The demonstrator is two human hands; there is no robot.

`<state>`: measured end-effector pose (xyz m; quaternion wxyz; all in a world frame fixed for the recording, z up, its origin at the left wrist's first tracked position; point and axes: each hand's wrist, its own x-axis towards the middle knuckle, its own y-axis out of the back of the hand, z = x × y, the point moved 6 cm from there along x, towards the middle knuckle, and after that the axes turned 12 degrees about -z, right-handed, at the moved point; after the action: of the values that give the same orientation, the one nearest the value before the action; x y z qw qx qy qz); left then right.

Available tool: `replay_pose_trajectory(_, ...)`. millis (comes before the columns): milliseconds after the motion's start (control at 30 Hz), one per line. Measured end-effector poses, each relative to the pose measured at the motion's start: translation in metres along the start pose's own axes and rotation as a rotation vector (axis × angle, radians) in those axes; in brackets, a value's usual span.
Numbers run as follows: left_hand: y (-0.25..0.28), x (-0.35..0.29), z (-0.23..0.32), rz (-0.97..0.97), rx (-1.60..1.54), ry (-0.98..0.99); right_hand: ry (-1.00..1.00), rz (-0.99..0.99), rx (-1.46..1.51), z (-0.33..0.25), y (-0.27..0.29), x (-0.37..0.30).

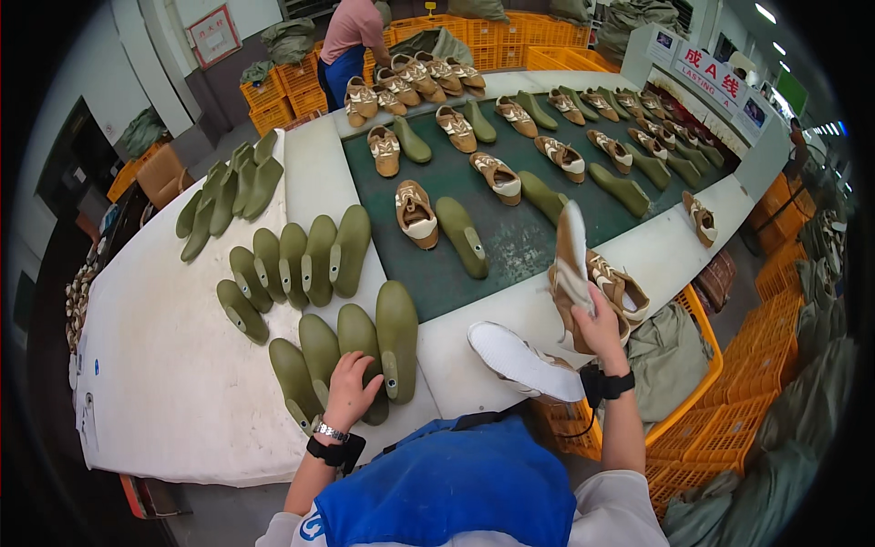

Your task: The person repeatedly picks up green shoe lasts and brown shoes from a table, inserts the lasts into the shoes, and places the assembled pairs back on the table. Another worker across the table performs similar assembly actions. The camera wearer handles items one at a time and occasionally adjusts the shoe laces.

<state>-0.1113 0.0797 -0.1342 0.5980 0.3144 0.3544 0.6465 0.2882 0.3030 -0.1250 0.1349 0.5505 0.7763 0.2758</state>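
My left hand (351,390) rests with spread fingers on the near end of an olive-green shoe last (360,328), one of a short row. Other lasts stand close on both sides, one green last (397,333) at the right end. My right hand (599,326) is closed around a brown and white shoe (571,246), which it tilts up with the toe pointing away. Just behind that hand, a brown sneaker (620,284) sits on the white ledge. Below and left of it, a shoe lies tipped over, showing its white sole (521,357).
A dark green conveyor belt (510,246) carries brown sneakers and green lasts. More lasts (292,264) stand on the white table (164,365) at left. An orange crate (702,374) with grey-green cloth is at my right. A person (351,41) stands beyond.
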Motion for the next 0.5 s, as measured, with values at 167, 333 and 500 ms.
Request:
replay_pose_trajectory(167,0.024,0.018,0.064,-0.095,-0.32,-0.138,-0.057,-0.436,1.294,-0.08,-0.055,-0.01)
replay_pose_trajectory(333,0.01,0.04,0.097,-0.405,-1.161,-0.156,-0.146,-0.88,1.307,-0.139,-0.155,-0.044)
replay_pose_trajectory(500,0.027,0.029,0.061,0.002,-1.035,-0.001,0.404,-0.632,-0.163,-0.114,-0.138,-0.032)
